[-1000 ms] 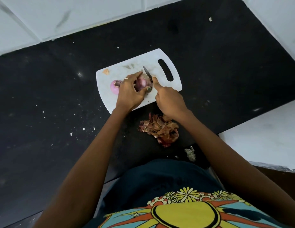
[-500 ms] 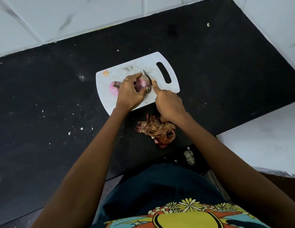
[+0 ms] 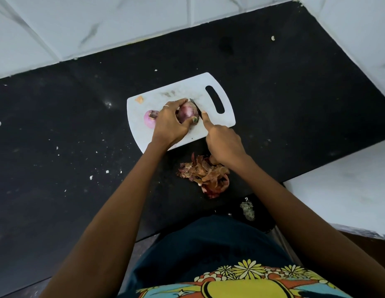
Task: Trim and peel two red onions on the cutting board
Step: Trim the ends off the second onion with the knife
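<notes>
- A dark purple-red onion with its skin partly on (image 3: 187, 112) is held on the white plastic cutting board with a slot handle (image 3: 180, 91), which lies on the black stone countertop (image 3: 58, 125).
- The onion is gripped by the left hand (image 3: 169, 125): the fingers are curled over its far side and the thumb is pressed against its near side, so the onion sits in the crook of the hand, towards the right of the palm.
- A small dark-bladed knife (image 3: 195, 107) is held in the right hand (image 3: 223, 143), the handle hidden in the curled fingers and the index finger laid along the blade's back; the blade is set against the right side of the onion.
- A second, pale pink peeled onion (image 3: 150, 119) lies on the board just left of the left hand, partly covered by it.
- A heap of dry brown and red onion skins (image 3: 205, 175) is seen on the countertop just in front of the board, under the right wrist.
- Compared with the earlier frames, the same grips on onion and knife are kept; the blade tip shows shorter past the onion, and the peeled onion and the skins are unmoved.
</notes>
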`<action>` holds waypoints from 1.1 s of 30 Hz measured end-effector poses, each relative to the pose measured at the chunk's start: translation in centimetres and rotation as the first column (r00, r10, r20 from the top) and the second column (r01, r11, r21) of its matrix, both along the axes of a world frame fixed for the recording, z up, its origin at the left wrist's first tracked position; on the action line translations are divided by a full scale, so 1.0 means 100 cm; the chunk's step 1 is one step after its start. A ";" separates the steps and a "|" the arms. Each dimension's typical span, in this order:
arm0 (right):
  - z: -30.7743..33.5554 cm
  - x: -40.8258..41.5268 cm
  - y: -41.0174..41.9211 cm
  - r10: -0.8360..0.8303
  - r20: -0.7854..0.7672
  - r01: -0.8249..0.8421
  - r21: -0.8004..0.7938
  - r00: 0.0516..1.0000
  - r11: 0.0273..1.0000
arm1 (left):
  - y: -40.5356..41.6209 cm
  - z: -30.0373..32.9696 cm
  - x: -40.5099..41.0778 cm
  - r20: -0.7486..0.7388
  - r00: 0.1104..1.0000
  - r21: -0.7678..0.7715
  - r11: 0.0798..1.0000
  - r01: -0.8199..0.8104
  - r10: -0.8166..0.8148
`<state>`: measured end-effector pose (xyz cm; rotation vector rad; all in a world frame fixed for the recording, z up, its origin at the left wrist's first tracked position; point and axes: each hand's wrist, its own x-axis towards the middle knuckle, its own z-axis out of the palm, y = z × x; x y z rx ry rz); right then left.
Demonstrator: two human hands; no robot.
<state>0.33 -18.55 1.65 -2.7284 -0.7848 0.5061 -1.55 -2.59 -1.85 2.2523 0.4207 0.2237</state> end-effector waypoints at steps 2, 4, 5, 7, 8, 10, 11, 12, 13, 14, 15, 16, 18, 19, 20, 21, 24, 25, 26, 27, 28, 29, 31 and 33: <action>0.001 -0.004 0.000 0.001 0.014 -0.001 -0.010 1.000 1.000 | 0.000 0.000 -0.001 0.010 1.000 -0.015 1.000 -0.013 0.013; 0.000 -0.004 0.003 0.011 0.028 -0.010 -0.024 1.000 1.000 | 0.000 0.000 0.000 0.005 1.000 -0.029 0.999 -0.026 0.027; 0.000 -0.003 0.004 0.016 0.038 -0.014 -0.032 0.999 0.999 | 0.000 -0.001 0.001 0.002 1.000 -0.029 0.999 -0.028 0.028; -0.001 -0.003 0.007 0.012 0.047 -0.010 -0.041 0.999 0.999 | 0.000 0.000 0.002 0.005 1.000 -0.018 1.000 -0.014 0.014; -0.001 -0.003 0.007 0.009 0.045 -0.007 -0.041 0.999 0.999 | 0.001 0.001 0.003 0.007 1.000 -0.011 1.000 -0.006 0.006; -0.001 -0.004 0.004 0.007 0.038 -0.005 -0.045 0.999 0.999 | 0.002 0.001 0.003 -0.004 1.000 -0.010 1.000 0.005 -0.005; -0.001 -0.005 0.002 0.007 0.035 -0.005 -0.053 0.999 0.999 | 0.002 0.001 0.003 -0.008 1.000 -0.012 1.000 0.007 -0.007; 0.000 -0.005 0.000 0.007 0.030 -0.005 -0.064 1.000 0.998 | 0.002 0.001 0.003 -0.009 1.000 -0.009 1.000 0.007 -0.007; 0.001 -0.006 -0.002 0.003 0.024 -0.001 -0.074 1.000 0.997 | 0.002 0.001 0.003 -0.011 1.000 -0.005 1.000 0.010 -0.010; 0.001 -0.007 -0.002 -0.003 0.025 0.005 -0.080 1.000 0.997 | 0.001 0.001 0.002 -0.013 1.000 -0.003 1.000 0.011 -0.011; 0.001 -0.008 -0.001 -0.006 0.036 0.009 -0.080 0.999 0.997 | 0.002 0.001 0.002 -0.015 1.000 -0.008 1.000 0.009 -0.009; 0.000 -0.009 0.001 -0.007 0.048 0.010 -0.076 0.999 0.997 | 0.002 0.002 0.002 -0.014 1.000 -0.018 1.000 0.004 -0.004; -0.001 -0.010 0.006 -0.009 0.065 0.013 -0.070 0.998 0.997 | 0.002 0.002 0.002 -0.007 1.000 -0.030 1.000 -0.006 0.006; -0.003 -0.010 0.007 -0.014 0.070 0.018 -0.061 0.997 0.998 | 0.001 0.002 0.003 -0.003 1.000 -0.030 0.999 -0.010 0.010; -0.006 -0.010 0.008 -0.022 0.071 0.025 -0.049 0.997 0.998 | 0.000 0.003 0.002 0.002 1.000 -0.030 0.999 -0.011 0.011; -0.008 -0.009 0.009 -0.027 0.067 0.030 -0.041 0.997 0.999 | -0.001 0.004 0.002 0.005 1.000 -0.031 1.000 -0.006 0.006; -0.013 0.001 0.012 -0.007 0.058 0.010 -0.058 0.998 0.998 | -0.003 0.005 -0.001 0.010 1.000 -0.034 0.999 0.022 -0.021; -0.013 0.003 0.012 0.000 0.051 0.003 -0.058 0.999 0.998 | -0.001 0.004 -0.003 0.005 1.000 -0.041 0.999 0.015 -0.015; -0.013 0.002 0.012 0.000 0.049 0.003 -0.056 0.999 0.998 | 0.002 0.004 -0.005 0.002 1.000 -0.048 0.999 -0.002 0.002; -0.014 0.000 0.010 -0.003 0.053 0.006 -0.059 0.999 0.998 | 0.005 0.004 -0.006 0.002 1.000 -0.053 0.998 -0.020 0.021; -0.016 -0.004 0.006 -0.007 0.055 0.010 -0.065 0.998 0.998 | 0.007 0.003 -0.007 -0.002 1.000 -0.055 0.998 -0.027 0.027; -0.019 -0.009 0.002 -0.010 0.058 0.014 -0.064 0.998 0.998 | 0.007 0.003 -0.009 -0.010 1.000 -0.056 0.998 -0.021 0.021; -0.025 -0.014 -0.003 -0.007 0.070 0.012 -0.062 0.997 0.998 | 0.005 0.003 -0.012 -0.013 1.000 -0.068 0.998 -0.004 0.003; -0.027 -0.010 -0.005 -0.024 0.047 0.026 -0.030 0.999 0.999 | 0.003 0.005 -0.017 -0.011 1.000 -0.080 0.997 0.009 -0.010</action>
